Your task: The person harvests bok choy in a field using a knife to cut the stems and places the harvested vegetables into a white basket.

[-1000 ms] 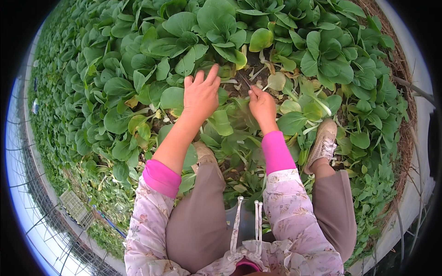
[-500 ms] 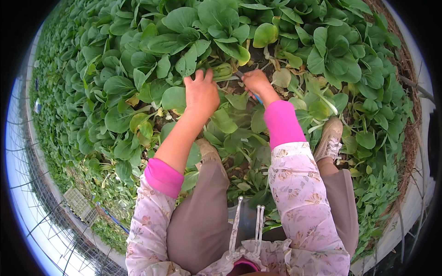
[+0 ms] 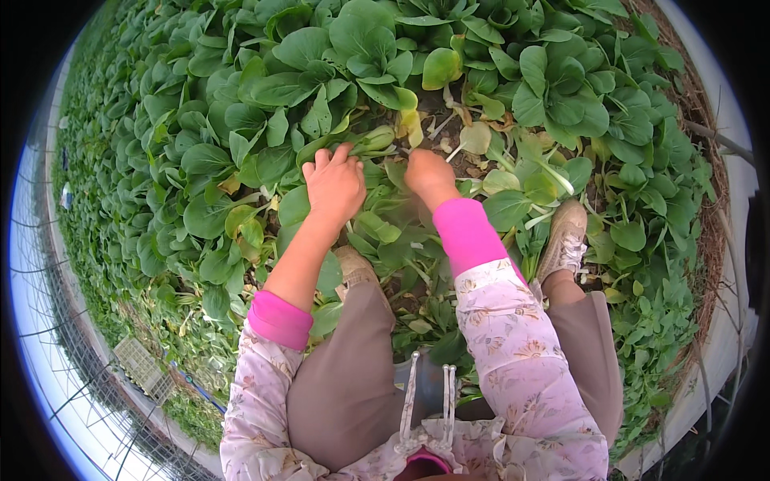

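Note:
My left hand (image 3: 335,183) is closed round the leaves of a bok choy (image 3: 374,142), whose pale green stalk base points right, toward my other hand. The plant lies tilted over low among its neighbours. Just right of that base, my right hand (image 3: 429,175) is a fist on a small knife (image 3: 403,151); only a little of its blade shows, and its handle is hidden inside my fingers. Around the cut area are a yellowed leaf (image 3: 411,126) and a withered pale leaf (image 3: 475,138) on the soil. My fingertips are partly covered by foliage.
Dense bok choy (image 3: 353,48) stands ahead and left. Loose trimmed leaves (image 3: 533,188) lie by my right shoe (image 3: 565,240). A grey bucket (image 3: 431,383) sits between my legs. A pale crate (image 3: 143,365) is far left, near a wire fence; a concrete edge (image 3: 726,264) runs along the right.
Both hands have moved slightly left and down in the picture. My right hand has turned, so the knife's blue handle, visible before, is now hidden. The bok choy's base has shifted down a little.

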### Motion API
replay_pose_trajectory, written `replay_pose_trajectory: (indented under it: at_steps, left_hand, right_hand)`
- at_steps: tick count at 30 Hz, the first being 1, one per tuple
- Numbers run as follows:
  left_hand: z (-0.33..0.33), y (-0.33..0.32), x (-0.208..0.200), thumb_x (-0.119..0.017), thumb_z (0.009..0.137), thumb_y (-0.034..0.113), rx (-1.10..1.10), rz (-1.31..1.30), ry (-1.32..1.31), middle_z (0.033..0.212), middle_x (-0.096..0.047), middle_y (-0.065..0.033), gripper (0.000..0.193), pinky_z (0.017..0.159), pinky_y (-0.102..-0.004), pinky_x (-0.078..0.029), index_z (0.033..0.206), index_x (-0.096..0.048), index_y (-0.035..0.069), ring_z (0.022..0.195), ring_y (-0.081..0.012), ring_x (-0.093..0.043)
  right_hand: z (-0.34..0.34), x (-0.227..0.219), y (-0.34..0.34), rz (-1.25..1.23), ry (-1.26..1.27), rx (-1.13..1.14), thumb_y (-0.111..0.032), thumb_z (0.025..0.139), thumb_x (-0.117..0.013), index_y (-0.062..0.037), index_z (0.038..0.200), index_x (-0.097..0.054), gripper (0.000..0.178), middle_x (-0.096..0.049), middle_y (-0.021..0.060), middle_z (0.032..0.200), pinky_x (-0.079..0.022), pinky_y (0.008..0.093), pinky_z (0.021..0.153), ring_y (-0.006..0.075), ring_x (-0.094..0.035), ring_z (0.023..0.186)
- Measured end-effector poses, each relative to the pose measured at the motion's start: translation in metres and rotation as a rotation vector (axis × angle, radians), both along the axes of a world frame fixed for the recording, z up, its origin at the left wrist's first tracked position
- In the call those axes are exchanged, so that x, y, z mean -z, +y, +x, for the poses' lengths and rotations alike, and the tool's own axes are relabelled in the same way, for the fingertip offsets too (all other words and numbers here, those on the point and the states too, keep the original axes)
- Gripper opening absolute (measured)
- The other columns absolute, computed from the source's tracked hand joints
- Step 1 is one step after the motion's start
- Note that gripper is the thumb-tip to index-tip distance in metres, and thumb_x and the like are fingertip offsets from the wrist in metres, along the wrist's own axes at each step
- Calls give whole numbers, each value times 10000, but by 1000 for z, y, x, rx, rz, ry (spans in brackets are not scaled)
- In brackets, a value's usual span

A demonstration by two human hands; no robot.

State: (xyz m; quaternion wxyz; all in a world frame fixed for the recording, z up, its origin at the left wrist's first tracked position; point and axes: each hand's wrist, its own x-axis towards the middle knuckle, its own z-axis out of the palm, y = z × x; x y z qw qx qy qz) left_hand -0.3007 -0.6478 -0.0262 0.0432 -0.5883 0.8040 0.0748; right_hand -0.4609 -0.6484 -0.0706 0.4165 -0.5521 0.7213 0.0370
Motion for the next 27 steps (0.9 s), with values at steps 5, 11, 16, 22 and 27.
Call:
replay_pose_trajectory:
  at_steps: [5, 11, 16, 22, 27]
  left_hand:
    - [0, 12, -22, -510, 876, 211, 68, -120, 305, 1183, -517, 20, 212, 852, -367, -306, 996, -654, 114, 1008, -247, -430]
    - [-11, 48, -63, -532, 870, 194, 214, -82, 676, 1146, -551, -13, 194, 869, -354, -301, 991, -659, 111, 961, -258, -428]
    - [-28, 74, -89, -469, 942, 282, 130, 514, 1084, 1143, -521, -84, 299, 951, -346, -318, 1008, -662, 63, 1094, -244, -421]
    - [-42, 97, -79, -444, 958, 332, 38, 1141, 1271, 1251, -441, -123, 343, 978, -337, -326, 1022, -636, 55, 1188, -218, -402]
    - [-46, 108, -85, -640, 812, 307, 257, 747, 510, 1304, -436, -114, 226, 937, -389, -399, 939, -627, 121, 1099, -355, -490]
  right_hand:
    - [-22, 6, 44, -271, -58, 165, -164, 849, -502, -51, 1030, -635, 251, -663, 144, 892, -508, 400, 656, 288, -646, 784]
    - [-40, -38, 74, -385, -1320, 1099, -166, 855, -585, -23, 1193, -522, 373, -607, 42, 844, -401, 193, 454, 59, -487, 549]
    - [-75, -71, 96, -622, -1632, 866, -328, 706, -768, -45, 1244, -462, 681, -410, 205, 1349, -546, 356, 803, 332, -418, 1237]
    - [-105, -103, 126, -533, -1379, 574, -337, 646, -817, -24, 1171, -519, 680, -596, 143, 1055, -509, 322, 776, 262, -599, 937]
    - [-101, -133, 121, -627, -368, 521, -114, 726, -764, -8, 1091, -563, 429, -609, 53, 988, -465, 241, 729, 102, -574, 853]
